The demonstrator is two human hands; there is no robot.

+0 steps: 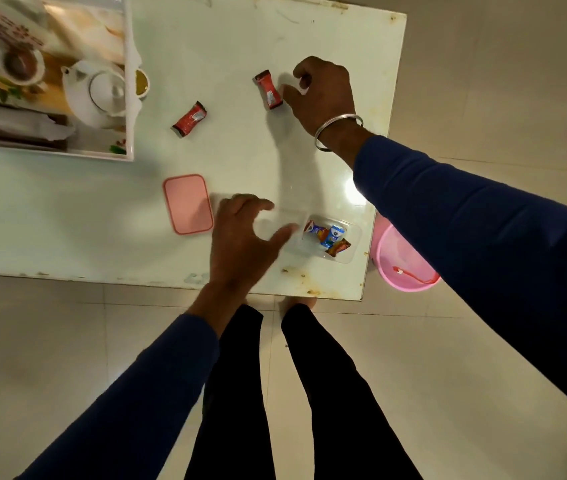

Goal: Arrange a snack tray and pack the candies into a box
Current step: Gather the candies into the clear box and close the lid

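packing partly done: clear box (323,242) near the table (240,161) front edge holds a few wrapped candies (327,239), lid off. pink lid (188,204) lies left of the box. two red candies remain beyond the box: near one (189,119), far one (269,90). right hand (322,93) curled at the far one, grip unclear. left hand (244,237) spread, steadying the box's left end. wrappers glossy, crinkled.

Clear plastic box (344,252), lid off, near table's front right corner; several wrapped candies (327,237) inside. Pink rectangular lid (188,204) flat, well left of box. Two red-wrapped candies loose: one (189,119) mid-table, one (269,89) farther right. Printed snack tray (129,98) at far left.
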